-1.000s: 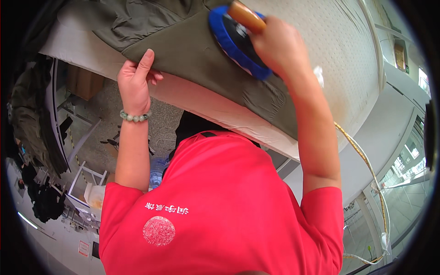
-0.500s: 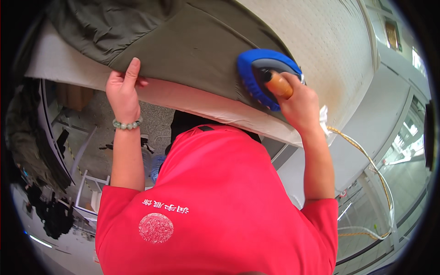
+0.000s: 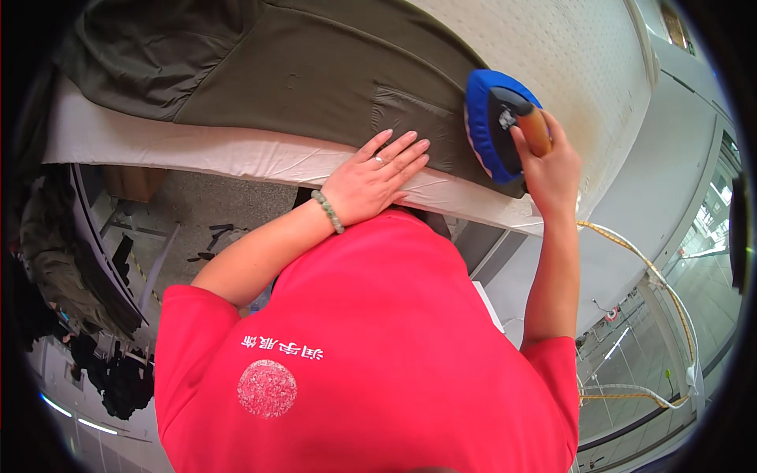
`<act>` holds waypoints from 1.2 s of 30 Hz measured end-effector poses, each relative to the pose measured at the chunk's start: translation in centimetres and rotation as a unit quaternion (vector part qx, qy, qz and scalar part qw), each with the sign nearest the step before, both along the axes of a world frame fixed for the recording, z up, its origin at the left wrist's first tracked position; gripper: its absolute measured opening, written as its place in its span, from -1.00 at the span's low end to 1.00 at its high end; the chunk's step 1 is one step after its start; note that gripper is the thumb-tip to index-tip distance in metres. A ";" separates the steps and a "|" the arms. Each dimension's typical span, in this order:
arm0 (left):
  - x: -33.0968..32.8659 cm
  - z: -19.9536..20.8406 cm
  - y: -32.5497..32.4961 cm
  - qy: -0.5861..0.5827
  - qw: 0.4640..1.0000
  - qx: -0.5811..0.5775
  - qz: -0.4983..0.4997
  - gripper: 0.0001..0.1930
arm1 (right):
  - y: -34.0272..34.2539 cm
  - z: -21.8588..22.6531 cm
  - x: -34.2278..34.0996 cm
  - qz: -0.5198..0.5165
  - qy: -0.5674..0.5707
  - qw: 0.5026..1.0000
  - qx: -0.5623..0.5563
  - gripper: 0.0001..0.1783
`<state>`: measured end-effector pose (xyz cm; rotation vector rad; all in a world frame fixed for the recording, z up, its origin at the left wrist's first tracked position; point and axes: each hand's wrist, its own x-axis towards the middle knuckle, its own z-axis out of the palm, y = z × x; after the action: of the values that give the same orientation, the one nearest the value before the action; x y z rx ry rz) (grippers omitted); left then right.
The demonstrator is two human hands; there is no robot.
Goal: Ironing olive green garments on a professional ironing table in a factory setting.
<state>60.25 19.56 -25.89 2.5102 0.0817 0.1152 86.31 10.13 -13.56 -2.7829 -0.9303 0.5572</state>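
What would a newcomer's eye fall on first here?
A bright red shirt fills the lower middle. Toward the upper right, the right hand grips a blue iron by its handle, at the right end of the olive garment. The left hand, a beaded bracelet at its wrist, lies across the garment's near edge.

– Where's the way open?
– Upper right of the frame: the table (image 3: 579, 55) lies bare beyond the iron (image 3: 503, 126).
– And mid-frame?
– Partly blocked. The left hand (image 3: 374, 177) lies flat across the garment's (image 3: 315, 79) near edge; the iron, in the right hand (image 3: 556, 165), bars its right end.
– Between those two?
– A strip of cloth, open from above.
– Right side?
– The cord (image 3: 662, 280) loops there, past the table's edge, beside the forearm.
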 end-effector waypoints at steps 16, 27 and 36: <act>-15.9 1.9 19.1 -0.193 0.610 -0.210 0.739 -0.36 | -1.0 -0.2 7.7 0.015 0.053 0.998 -0.024 -0.55; -16.1 2.5 41.7 -0.224 0.450 -0.497 0.707 -0.40 | -17.8 -5.6 22.5 -0.155 -0.058 0.985 -0.042 -0.51; 6.9 26.5 14.4 -0.034 0.898 -0.335 0.283 -0.67 | -18.0 -4.2 23.6 -0.181 -0.049 0.979 -0.085 -0.44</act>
<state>67.15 33.99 0.60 1.7251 0.7008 0.3453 109.90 -7.89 -17.77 -3.0516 -0.3854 0.4625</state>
